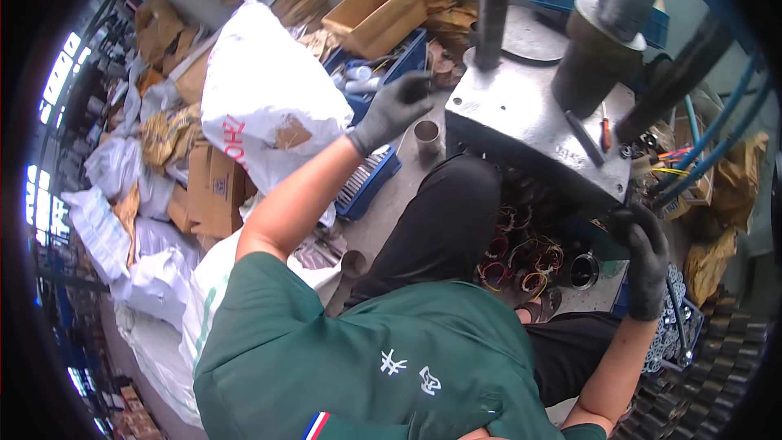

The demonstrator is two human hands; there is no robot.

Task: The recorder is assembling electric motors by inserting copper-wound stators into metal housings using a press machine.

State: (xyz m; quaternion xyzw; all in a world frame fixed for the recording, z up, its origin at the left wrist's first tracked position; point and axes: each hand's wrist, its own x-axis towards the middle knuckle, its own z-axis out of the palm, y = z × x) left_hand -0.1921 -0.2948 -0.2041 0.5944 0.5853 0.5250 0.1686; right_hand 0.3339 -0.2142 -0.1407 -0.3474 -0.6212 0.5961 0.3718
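My left hand (pixel 391 112), in a grey glove, is raised off the left corner of a steel machine table (pixel 521 110). Its thumb and fingers are apart, and nothing shows between them. My right hand (pixel 645 265), gloved too, is at the table's near right corner; its fingertips are dark and partly hidden there. On the table stands a dark flanged cylinder (pixel 588 65) with a grey ridged metal cylinder (pixel 626 2) on top. Beside it lie a dark metal bar (pixel 585 138) and a small orange-handled tool (pixel 605 132).
Steel posts (pixel 493 12) rise from the table. A short metal tube (pixel 427 140) stands left of it, near a blue tray (pixel 371 183) of metal parts. Wired coils (pixel 533 265) lie below. A white sack (pixel 273 90) and wooden box (pixel 376 15) are left; a crate of metal parts (pixel 672 326) is right.
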